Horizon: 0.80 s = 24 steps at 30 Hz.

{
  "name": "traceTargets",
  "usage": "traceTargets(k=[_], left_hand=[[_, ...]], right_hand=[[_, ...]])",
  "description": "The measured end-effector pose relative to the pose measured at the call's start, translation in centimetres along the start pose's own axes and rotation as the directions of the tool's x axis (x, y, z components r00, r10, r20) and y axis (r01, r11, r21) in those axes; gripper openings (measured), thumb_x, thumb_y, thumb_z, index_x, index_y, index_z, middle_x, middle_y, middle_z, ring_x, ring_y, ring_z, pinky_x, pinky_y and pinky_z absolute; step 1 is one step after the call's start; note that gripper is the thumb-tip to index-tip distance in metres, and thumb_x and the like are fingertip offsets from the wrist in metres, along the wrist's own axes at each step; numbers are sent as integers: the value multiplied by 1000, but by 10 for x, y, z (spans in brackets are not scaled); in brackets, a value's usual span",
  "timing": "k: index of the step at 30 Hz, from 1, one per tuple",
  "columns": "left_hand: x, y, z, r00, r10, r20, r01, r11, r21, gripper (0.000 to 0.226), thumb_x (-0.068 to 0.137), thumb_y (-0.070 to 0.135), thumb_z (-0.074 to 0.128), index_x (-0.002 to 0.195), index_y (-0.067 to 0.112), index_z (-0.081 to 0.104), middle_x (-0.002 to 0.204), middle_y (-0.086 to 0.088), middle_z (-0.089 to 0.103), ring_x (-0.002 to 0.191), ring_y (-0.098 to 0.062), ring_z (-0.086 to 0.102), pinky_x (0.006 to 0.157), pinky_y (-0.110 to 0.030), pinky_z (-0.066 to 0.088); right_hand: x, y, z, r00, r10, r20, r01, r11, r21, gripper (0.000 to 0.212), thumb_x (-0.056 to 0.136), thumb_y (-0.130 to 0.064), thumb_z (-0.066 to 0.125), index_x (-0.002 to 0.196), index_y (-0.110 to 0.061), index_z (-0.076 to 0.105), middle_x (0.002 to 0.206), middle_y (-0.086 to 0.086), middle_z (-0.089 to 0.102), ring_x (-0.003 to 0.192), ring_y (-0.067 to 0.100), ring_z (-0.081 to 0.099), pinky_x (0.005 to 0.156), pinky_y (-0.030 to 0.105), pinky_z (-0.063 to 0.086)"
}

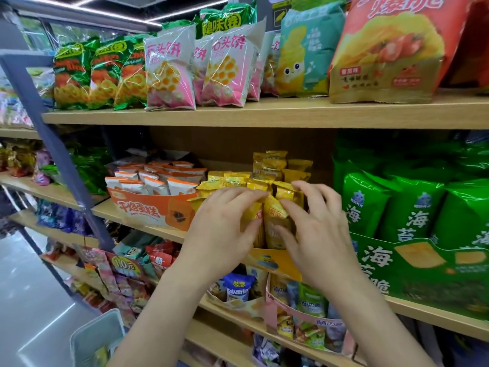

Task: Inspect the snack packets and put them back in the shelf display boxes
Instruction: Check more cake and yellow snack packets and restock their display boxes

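Note:
Several yellow snack packets stand upright in a yellow display box on the middle shelf. More of these packets fill the box behind them. My left hand reaches over the front packets from the left, fingers curled across their tops and thumb pressed on a packet's face. From the right, my right hand pinches the front yellow packet between thumb and index finger, and its other fingers touch the tops of the packets behind. The hands hide most of the box's front row.
An orange display box of orange-white packets stands left of the yellow one. A green seaweed-snack box with tall green bags is on the right. The wooden shelf above holds large bags. Lower shelves carry more snack boxes, and a pale basket sits at lower left.

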State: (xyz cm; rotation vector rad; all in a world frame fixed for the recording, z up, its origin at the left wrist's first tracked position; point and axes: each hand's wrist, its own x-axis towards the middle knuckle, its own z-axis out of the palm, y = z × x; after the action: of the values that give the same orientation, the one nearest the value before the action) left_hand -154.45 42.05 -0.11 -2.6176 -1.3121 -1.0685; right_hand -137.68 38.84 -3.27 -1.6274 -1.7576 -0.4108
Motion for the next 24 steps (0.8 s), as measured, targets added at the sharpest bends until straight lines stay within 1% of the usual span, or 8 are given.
traceTargets(k=[2,4,6,8,12,16,20,24], left_hand=[[-1,1,2,1000,-8,-12,8,999,31,48,92,23,64,138,29,52,134,9,55,127,-6,39,106,-24,32],[-3,0,6,999,-3,-48,9,994,112,51,90,24,66,139,23,51,136,3,54,129,-12,40,108,-29,34],[-5,-1,8,995,3,-98,20,974,226,50,90,33,63,137,18,53,135,-2,55,129,-20,44,109,-36,36],[-6,0,8,993,11,-119,27,951,308,49,90,42,57,132,17,57,130,-4,59,125,-24,49,107,-41,39],[-4,-2,11,992,36,-122,10,935,354,38,86,41,64,119,22,64,115,0,65,114,-23,55,110,-48,37],[0,1,13,965,-17,-261,49,992,114,28,84,31,70,110,21,67,105,3,66,106,-18,59,115,-46,32],[4,19,-15,881,-35,-472,-76,974,-213,30,89,17,67,118,15,62,111,-3,63,102,-14,61,85,-33,55],[-4,38,-48,838,2,-546,-239,900,-364,37,90,6,66,123,15,54,113,-14,60,101,-27,64,77,-37,59]], right_hand=[[-4,0,1,1000,-12,4,12,999,42,57,86,-33,66,139,-21,48,144,5,42,131,26,31,99,48,43],[-9,0,0,997,-30,-71,40,989,141,60,89,-26,62,145,-22,40,143,4,42,130,25,36,103,41,39],[-16,2,-3,985,-37,-171,73,975,208,50,93,-16,58,142,-16,45,139,4,47,127,22,40,104,34,37],[-23,4,-3,981,-47,-191,90,970,225,46,93,-13,54,139,-11,50,136,3,51,125,19,42,105,30,35],[-34,-1,4,985,-148,-92,157,983,93,49,90,-13,58,138,-14,51,142,1,49,130,20,40,98,43,43],[-34,-3,3,992,-119,-48,120,993,14,58,80,-14,72,135,-16,54,145,0,48,130,23,40,92,47,42],[-34,0,3,995,-100,-23,100,995,9,62,80,-15,71,138,-19,50,147,-2,46,130,25,41,90,49,40],[-33,-7,-7,998,-64,-14,66,981,182,65,88,-24,54,148,-32,32,156,-8,31,137,19,30,93,46,35]])
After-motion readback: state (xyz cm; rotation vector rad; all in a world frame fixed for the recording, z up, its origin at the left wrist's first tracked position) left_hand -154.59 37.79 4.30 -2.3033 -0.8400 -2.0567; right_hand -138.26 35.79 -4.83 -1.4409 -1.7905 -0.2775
